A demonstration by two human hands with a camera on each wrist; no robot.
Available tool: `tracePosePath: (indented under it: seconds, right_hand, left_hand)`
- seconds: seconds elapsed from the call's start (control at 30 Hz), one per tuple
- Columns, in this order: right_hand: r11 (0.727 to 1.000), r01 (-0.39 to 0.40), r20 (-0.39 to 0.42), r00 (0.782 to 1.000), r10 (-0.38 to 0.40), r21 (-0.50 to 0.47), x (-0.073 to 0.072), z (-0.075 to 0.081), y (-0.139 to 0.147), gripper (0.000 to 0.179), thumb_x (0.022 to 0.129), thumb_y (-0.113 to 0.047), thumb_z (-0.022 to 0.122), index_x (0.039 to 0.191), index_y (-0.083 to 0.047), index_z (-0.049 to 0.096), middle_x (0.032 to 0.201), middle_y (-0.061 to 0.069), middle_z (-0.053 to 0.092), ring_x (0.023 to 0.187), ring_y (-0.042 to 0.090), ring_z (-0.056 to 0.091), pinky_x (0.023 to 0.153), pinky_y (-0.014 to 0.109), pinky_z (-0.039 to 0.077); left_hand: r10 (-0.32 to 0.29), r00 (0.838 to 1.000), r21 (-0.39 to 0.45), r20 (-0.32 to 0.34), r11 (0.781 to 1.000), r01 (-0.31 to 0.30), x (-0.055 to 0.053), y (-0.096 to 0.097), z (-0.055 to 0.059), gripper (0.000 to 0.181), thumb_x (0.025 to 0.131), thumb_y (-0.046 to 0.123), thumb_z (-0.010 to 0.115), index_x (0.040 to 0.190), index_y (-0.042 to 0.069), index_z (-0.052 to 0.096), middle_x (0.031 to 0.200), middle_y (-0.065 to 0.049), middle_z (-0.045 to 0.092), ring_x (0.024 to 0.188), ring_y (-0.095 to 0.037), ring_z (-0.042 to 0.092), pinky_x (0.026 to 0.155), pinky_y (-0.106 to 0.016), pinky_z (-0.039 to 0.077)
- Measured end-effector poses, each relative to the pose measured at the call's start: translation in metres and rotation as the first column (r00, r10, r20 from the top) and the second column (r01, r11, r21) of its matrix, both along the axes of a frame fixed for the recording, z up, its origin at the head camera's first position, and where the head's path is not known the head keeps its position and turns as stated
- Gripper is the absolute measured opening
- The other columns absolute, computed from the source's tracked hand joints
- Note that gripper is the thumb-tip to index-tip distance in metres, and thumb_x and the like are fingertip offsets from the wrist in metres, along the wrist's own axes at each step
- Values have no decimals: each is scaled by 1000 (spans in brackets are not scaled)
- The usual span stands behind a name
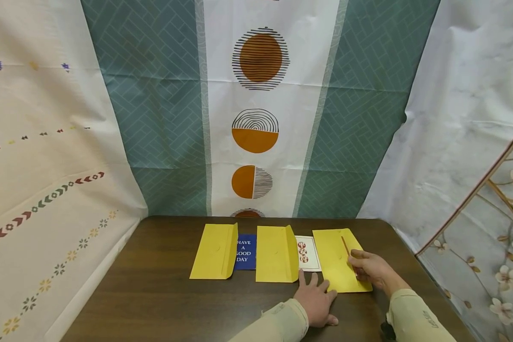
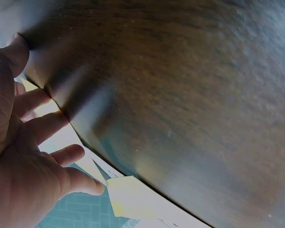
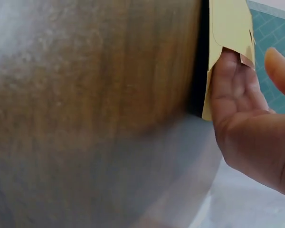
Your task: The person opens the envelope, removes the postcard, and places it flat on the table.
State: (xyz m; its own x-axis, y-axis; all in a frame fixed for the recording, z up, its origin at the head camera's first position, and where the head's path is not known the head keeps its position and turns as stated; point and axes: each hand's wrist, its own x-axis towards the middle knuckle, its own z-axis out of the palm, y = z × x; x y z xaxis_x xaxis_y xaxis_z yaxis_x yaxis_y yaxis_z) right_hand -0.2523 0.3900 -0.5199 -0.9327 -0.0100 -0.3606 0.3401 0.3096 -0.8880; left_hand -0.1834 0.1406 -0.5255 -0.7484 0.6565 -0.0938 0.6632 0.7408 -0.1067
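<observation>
A yellow envelope (image 1: 328,256) lies on the right side of the table, its flap edge toward the right. A thin red strip (image 1: 345,244) shows along that edge. My right hand (image 1: 373,270) presses at this edge with its fingers. In the right wrist view the fingers (image 3: 232,83) lie against the yellow paper, next to a small reddish corner (image 3: 247,61), while the thumb stands apart. My left hand (image 1: 316,300) is spread flat, its fingertips by the envelope's lower left corner and just below a white card (image 1: 308,254) with red print.
Two more yellow envelopes, one in the middle (image 1: 273,256) and one at left (image 1: 211,251), lie in the same row with flaps unfolded. Between them sits a blue card (image 1: 245,254) reading "HAVE A GOOD DAY". Patterned cloth (image 1: 166,142) hangs behind the brown table (image 1: 162,304).
</observation>
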Motion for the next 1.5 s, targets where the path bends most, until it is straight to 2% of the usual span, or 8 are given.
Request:
tracePosePath:
  seconds: [0.1, 0.33, 0.53, 0.8, 1.13, 1.27, 1.37, 1.5]
  right_hand:
    - [1000, 6, 8, 1000, -6, 14, 1, -2, 0, 77, 108, -24, 65, 167, 3, 25, 121, 7, 72, 96, 13, 68, 82, 32, 58]
    - [998, 36, 6, 999, -36, -42, 3, -8, -1, 73, 107, -16, 64, 168, -1, 27, 94, -4, 76, 82, 10, 70, 76, 28, 59]
    - [995, 81, 3, 997, -81, -66, 6, -9, -2, 70, 107, -13, 64, 167, -1, 29, 86, -4, 74, 75, 7, 69, 70, 24, 60]
    - [990, 126, -2, 992, -126, -58, 7, -10, 12, 71, 107, -13, 64, 167, 0, 28, 98, 1, 71, 81, 11, 70, 73, 25, 62]
    - [987, 151, -2, 989, -151, -55, 13, -9, 24, 75, 106, -15, 67, 167, 1, 26, 96, 0, 73, 80, 12, 70, 71, 25, 63]
    - [989, 144, -39, 989, -144, 12, 13, -11, 23, 78, 103, -21, 72, 166, 0, 30, 103, 4, 74, 78, 11, 69, 70, 25, 62]
    - [986, 106, -99, 991, -94, 130, 12, -11, 21, 79, 99, -24, 78, 163, -1, 37, 117, 15, 70, 78, 13, 66, 69, 27, 61]
    - [961, 48, -152, 988, -6, 273, 11, -11, 17, 74, 95, -27, 83, 157, -3, 50, 142, 34, 59, 84, 16, 63, 70, 29, 59]
  left_hand:
    - [3, 1000, -5, 3, 1000, -3, 2, 0, 2, 65, 93, 79, 59, 150, 50, 54, 157, 22, 51, 155, -19, 42, 124, -63, 34]
    - [12, 1000, -11, 16, 1000, -12, 2, -1, 2, 66, 94, 79, 58, 153, 50, 52, 161, 22, 48, 157, -20, 39, 126, -63, 31]
    - [4, 1000, -12, -14, 1000, -5, 1, 0, -5, 65, 93, 80, 58, 151, 51, 53, 159, 23, 49, 155, -20, 41, 125, -63, 33]
    - [-2, 1000, -3, -11, 1000, 1, 1, 1, -6, 65, 93, 80, 59, 150, 50, 54, 157, 22, 51, 154, -20, 43, 125, -63, 33]
    - [-7, 1000, 0, -6, 1000, 7, 2, -2, -2, 65, 93, 79, 59, 152, 49, 54, 161, 21, 49, 154, -20, 43, 125, -62, 33]
    - [-3, 1000, 2, 7, 1000, 3, 2, -2, -1, 65, 93, 78, 59, 152, 49, 54, 160, 21, 49, 154, -20, 44, 126, -62, 33]
    - [0, 1000, 4, 14, 1000, 0, 3, -2, 0, 65, 93, 78, 60, 151, 49, 55, 160, 21, 50, 153, -20, 44, 126, -62, 32]
    - [1, 1000, 2, 21, 1000, -1, 3, -1, 1, 65, 93, 78, 60, 151, 49, 55, 160, 21, 50, 154, -20, 44, 126, -63, 32]
